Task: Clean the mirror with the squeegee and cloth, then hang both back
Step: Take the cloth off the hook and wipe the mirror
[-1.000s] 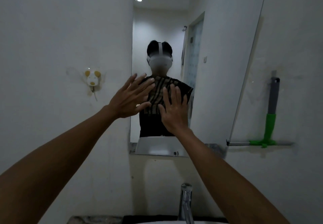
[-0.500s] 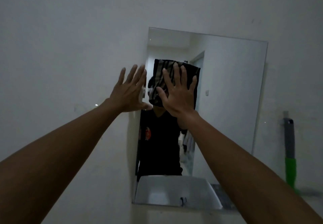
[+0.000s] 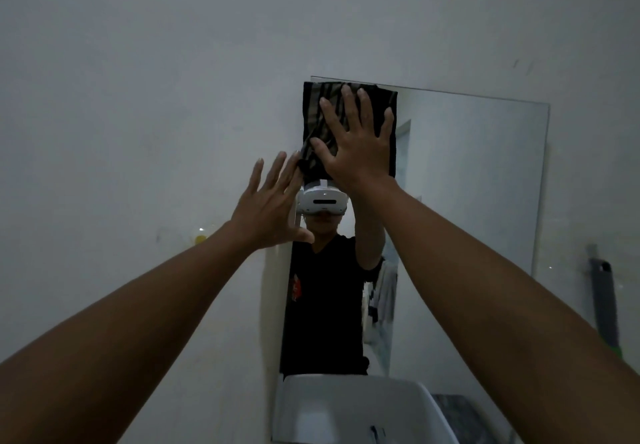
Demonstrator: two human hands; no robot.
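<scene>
So the white wall [image 3: 138,97] takes up most of the view, and the mirror [image 3: 467,184] hangs on it right of center, with the person's reflection in a black shirt and a white headset showing in the lower left part of the glass. Both bare arms reach up toward it. The dark striped cloth [image 3: 313,111] sits right at the mirror's top left corner, flattened against the glass. The right hand [image 3: 356,145] is spread flat on top of it, all fingers fanned out, pressing it to the mirror rather than gripping it. The left hand [image 3: 268,208] is lower and to the left, open with fingers splayed, holding nothing; its fingertips come up just beside the cloth's bottom left edge, though I can't tell if they actually touch. The squeegee [image 3: 604,301] hangs on the wall off to the right of the mirror, well apart from both hands, grey handle with a bit of green low down.
</scene>
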